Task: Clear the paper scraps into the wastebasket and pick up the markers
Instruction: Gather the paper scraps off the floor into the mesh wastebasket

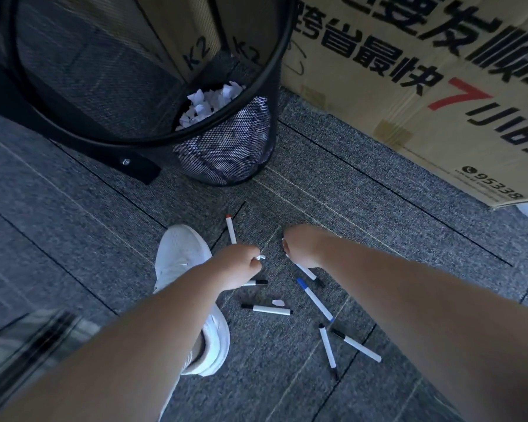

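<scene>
A black mesh wastebasket (226, 153) stands on the grey carpet at upper centre, with crumpled white paper (211, 102) inside. Several white markers lie on the carpet below it: a red-capped one (230, 228), a blue one (316, 300), and black-capped ones (267, 309) (328, 348) (357, 345). My left hand (238, 264) pinches a small white paper scrap (261, 257), and part of a marker (256, 282) is hidden under it. My right hand (302, 245) is curled, with white bits showing at its fingers. It hovers over the end of another marker (308, 272). One loose scrap (278, 303) lies between the markers.
A large printed cardboard box (409, 71) stands at the right, close to the wastebasket. My white shoe (180, 254) is planted left of the markers. A black furniture foot (134, 169) runs along the left of the wastebasket.
</scene>
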### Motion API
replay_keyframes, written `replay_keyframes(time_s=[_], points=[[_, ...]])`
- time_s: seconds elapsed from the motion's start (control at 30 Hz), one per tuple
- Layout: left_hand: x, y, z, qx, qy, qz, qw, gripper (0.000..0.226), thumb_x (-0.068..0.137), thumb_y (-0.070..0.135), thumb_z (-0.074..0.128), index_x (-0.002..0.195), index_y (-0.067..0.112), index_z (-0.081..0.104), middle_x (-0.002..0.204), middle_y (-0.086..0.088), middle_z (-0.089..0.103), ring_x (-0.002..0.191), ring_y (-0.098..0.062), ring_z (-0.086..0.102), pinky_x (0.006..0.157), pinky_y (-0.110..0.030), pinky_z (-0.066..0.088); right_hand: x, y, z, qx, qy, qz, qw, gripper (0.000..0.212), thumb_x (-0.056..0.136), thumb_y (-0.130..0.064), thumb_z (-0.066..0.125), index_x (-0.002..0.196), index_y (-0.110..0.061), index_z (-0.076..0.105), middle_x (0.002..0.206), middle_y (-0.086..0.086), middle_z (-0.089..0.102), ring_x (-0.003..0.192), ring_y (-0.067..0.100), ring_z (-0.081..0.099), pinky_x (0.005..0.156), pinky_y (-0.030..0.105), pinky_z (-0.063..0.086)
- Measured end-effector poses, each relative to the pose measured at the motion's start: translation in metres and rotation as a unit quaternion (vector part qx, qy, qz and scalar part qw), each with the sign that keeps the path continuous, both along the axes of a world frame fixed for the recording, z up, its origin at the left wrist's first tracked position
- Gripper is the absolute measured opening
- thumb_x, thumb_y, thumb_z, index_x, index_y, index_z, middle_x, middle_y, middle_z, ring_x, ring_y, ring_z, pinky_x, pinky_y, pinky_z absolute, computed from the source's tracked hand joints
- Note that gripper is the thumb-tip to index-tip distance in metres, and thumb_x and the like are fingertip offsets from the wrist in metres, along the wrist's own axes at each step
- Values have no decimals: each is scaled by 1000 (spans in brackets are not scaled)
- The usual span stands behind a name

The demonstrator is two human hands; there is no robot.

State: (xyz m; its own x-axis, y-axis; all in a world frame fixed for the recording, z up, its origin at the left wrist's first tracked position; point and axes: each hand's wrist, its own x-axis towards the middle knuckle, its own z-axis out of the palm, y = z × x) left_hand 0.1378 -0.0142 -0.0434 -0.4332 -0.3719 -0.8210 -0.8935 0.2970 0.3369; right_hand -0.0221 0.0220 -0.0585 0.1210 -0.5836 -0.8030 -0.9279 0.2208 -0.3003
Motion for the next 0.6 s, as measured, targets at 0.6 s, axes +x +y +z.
replay_keyframes(time_s=[0.6], points=[[-12, 30, 7, 68, -29, -92, 993, 33, 95, 20, 38, 64, 16, 28, 60, -1, 32, 51, -15, 27, 49, -31, 18, 15, -5, 2, 17, 38, 1, 999, 19, 92, -1, 50, 76, -4, 59, 64, 4, 48, 50, 15, 47, 38, 22, 36]])
